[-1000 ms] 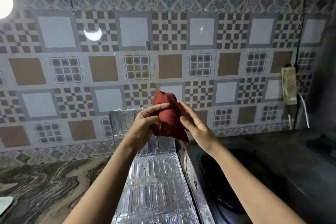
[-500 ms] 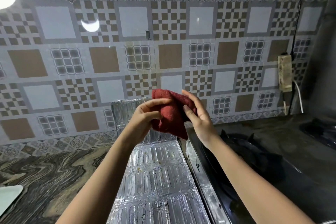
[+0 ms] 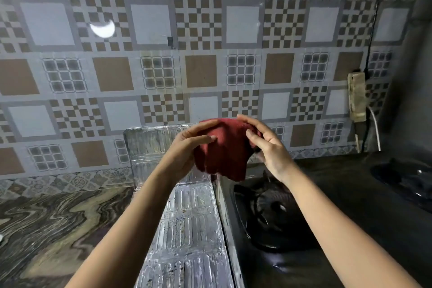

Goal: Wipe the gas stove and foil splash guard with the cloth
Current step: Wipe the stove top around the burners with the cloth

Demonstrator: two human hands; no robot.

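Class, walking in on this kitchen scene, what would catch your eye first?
A red cloth, held up mid-frame by the left hand and right hand, stands out against the patterned tile wall. Below it, the shiny foil guard runs beside the dark stove.

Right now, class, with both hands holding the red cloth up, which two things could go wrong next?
The thin foil splash guard may dent or tip if wiped hard. The loose corner of the red cloth, held by the left hand and right hand, might snag on the pan support of the gas stove.
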